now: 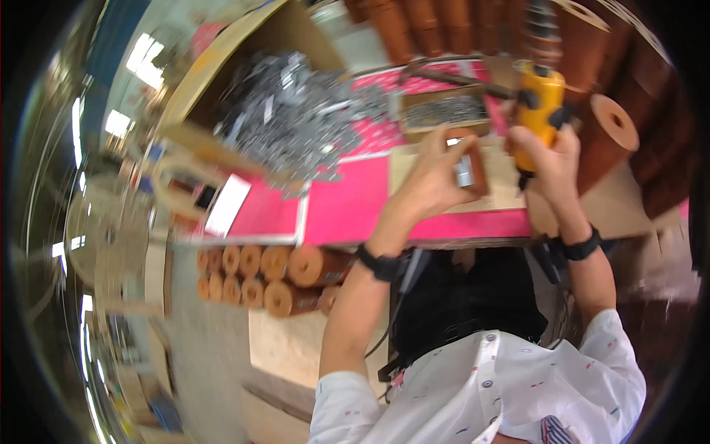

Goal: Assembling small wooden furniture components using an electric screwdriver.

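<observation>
My left hand (pixel 433 177) is closed around a reddish-brown wooden piece (pixel 478 175). A small shiny metal plate (pixel 464 172) lies on the face of that piece. In my right hand (pixel 553 159) is a yellow and black electric screwdriver (pixel 538 100), held upright with its dark tip pointing down. The tip stands apart from the wooden piece, to its right. Both hands are over a tan board (pixel 506 159) on the pink-topped table (pixel 347 203). Just beyond my left hand sits a small cardboard box (pixel 410 133) of small metal parts, probably screws; blur hides their detail.
Grey metal plates (pixel 288 118) spill from a tipped carton (pixel 181 96) at left. A hammer (pixel 451 76) lies behind the small box. Brown wooden cylinders (pixel 615 122) stand at right and back; more cylinders (pixel 277 266) are stacked below the table. A white card (pixel 228 206) lies at the left edge.
</observation>
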`<state>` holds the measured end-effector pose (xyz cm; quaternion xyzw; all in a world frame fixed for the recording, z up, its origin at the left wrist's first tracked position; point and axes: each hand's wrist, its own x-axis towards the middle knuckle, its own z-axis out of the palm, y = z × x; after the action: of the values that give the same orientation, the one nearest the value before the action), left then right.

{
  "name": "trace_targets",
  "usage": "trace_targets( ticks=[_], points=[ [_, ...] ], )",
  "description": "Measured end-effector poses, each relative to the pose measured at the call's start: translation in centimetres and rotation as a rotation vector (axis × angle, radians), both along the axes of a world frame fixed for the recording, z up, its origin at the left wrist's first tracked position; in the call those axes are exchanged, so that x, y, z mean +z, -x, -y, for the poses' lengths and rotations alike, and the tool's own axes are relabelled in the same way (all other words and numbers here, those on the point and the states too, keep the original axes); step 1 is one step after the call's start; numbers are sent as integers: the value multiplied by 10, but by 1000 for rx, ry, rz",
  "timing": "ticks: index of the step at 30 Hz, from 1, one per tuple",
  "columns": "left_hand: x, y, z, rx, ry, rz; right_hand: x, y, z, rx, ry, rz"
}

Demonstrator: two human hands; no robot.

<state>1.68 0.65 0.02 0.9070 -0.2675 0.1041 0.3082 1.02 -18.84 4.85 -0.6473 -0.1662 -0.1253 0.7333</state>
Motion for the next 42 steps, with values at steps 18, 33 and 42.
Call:
trace_targets(
  ticks=[18,33,42],
  points=[
    [20,269,-133,828,1047,-545,-18,-15,-7,136,-33,47],
    [-42,289,-139,1098,1372,-533,-28,-9,-5,189,-45,10],
    [-50,284,-128,1225,1156,-499,-25,-9,1,96,39,-37]
  ],
)
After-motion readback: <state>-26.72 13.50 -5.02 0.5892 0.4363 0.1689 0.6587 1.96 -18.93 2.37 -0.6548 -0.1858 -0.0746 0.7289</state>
